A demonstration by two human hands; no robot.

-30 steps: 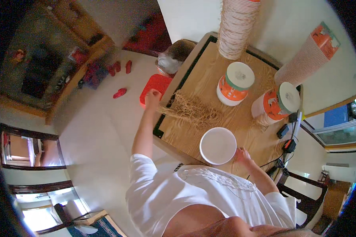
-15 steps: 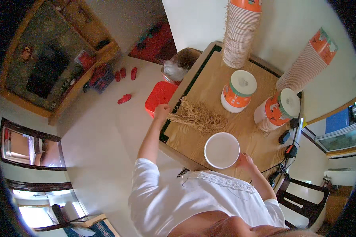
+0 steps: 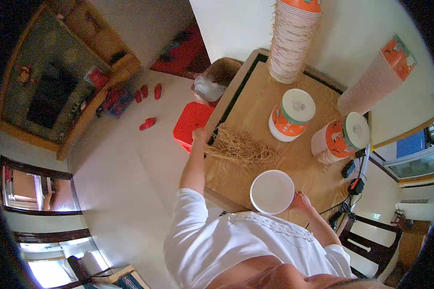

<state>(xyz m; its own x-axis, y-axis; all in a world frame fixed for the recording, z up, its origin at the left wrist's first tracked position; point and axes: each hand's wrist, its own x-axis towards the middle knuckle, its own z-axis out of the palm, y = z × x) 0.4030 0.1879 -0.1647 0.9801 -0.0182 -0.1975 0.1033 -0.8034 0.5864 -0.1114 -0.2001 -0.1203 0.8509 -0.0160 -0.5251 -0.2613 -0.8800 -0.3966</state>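
Note:
A loose bundle of tan strings [image 3: 243, 148] lies across the left part of the wooden table. My left hand [image 3: 200, 136] is at the table's left edge, its fingers closed on the ends of the strings. Close to my body is a white paper bucket [image 3: 272, 191], its round mouth facing up and its inside plain white. My right hand [image 3: 301, 201] grips the bucket's right side; part of its fingers is hidden behind the wall.
Two orange-and-white buckets with round white tops [image 3: 298, 105] [image 3: 357, 131] stand on the table [image 3: 226, 180]. Behind them rise tall bucket stacks [image 3: 294, 43] [image 3: 371, 77]. Black cables [image 3: 343, 207] run along the right edge. Left of the table is a red bin [image 3: 190, 118].
The view has shifted slightly. My left hand stays at the string ends by the table's left edge, and my right hand stays on the bucket.

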